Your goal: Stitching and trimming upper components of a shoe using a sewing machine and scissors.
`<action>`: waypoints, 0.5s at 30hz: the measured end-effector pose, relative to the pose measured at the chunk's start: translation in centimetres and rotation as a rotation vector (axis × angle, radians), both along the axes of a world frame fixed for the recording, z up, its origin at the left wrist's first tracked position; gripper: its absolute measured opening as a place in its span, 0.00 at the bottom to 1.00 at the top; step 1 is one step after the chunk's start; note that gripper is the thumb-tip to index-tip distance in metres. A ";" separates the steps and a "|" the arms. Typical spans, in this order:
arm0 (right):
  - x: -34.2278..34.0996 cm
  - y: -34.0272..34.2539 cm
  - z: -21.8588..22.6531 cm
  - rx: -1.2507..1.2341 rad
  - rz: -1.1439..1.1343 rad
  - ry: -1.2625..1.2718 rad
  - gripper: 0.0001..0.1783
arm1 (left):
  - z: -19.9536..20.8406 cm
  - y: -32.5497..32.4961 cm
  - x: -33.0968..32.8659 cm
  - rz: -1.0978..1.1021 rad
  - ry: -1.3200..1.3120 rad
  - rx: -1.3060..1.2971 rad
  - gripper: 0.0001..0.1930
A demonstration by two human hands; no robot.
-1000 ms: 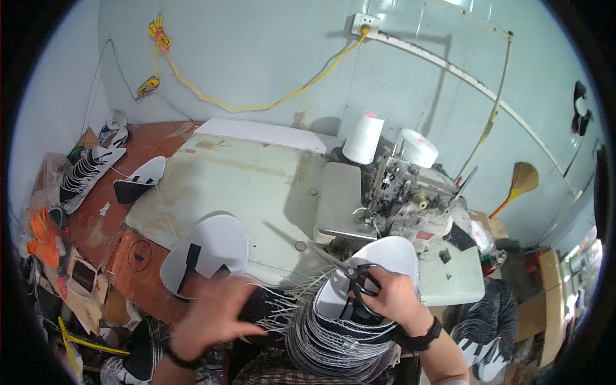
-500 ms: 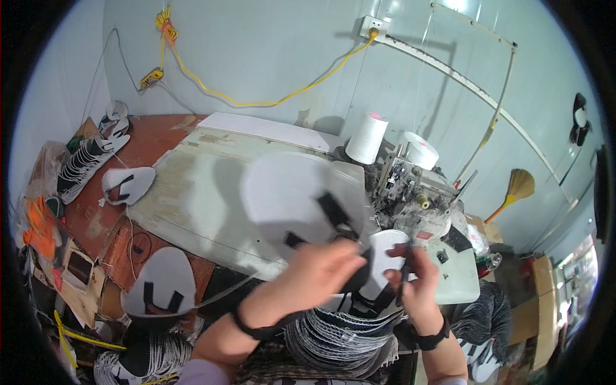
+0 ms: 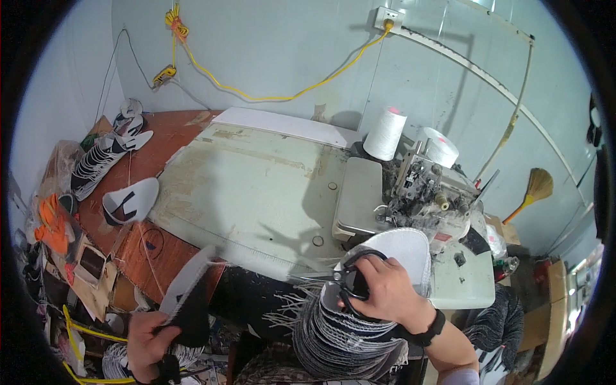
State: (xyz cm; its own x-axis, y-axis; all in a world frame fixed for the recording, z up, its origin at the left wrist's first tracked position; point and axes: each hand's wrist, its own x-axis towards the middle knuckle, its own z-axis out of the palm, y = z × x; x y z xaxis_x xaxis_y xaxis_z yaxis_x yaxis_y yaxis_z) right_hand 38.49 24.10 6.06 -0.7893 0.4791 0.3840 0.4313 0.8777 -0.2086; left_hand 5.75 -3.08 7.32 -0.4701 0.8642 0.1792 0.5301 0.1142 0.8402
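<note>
At the lower left, my left hand (image 3: 149, 340) is closed on a slipper-shaped sole piece (image 3: 191, 274), white on one side and black on the other, tilted on its edge. My right hand (image 3: 391, 285) grips scissors (image 3: 350, 276) with black handles, their blades pointing left. Beneath them stands a thick stack of similar pieces (image 3: 343, 346) with whitish stitched edges and loose thread ends hanging off the left side. A white rounded piece (image 3: 410, 247) leans up behind my right hand, in front of the sewing machine (image 3: 430, 196).
Two white thread cones (image 3: 385, 133) (image 3: 439, 149) stand behind the machine. The pale worktable (image 3: 237, 173) spreads across the middle. On the brown board at left lie another sole piece (image 3: 131, 199) and a row of stacked pieces (image 3: 102, 163). A yellow cord (image 3: 269, 97) hangs on the wall.
My left hand has carried a sole piece from the middle over the table to the lower left. My right hand has moved left over the stack, the scissors now plainly visible. The view has shifted slightly.
</note>
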 end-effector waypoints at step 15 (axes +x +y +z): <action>3.4 -1.5 2.9 -0.279 -0.408 0.252 0.15 | -1.6 20.2 18.0 -1.460 0.251 0.072 0.14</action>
State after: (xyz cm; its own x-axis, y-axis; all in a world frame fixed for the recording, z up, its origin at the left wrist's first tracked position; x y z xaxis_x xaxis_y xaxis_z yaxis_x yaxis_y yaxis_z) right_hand 41.93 22.59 8.95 -0.4182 0.8377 0.3514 0.6316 0.5461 -0.5503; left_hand 23.77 17.12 5.71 0.8344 0.5194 0.1845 0.2651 -0.6717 0.6918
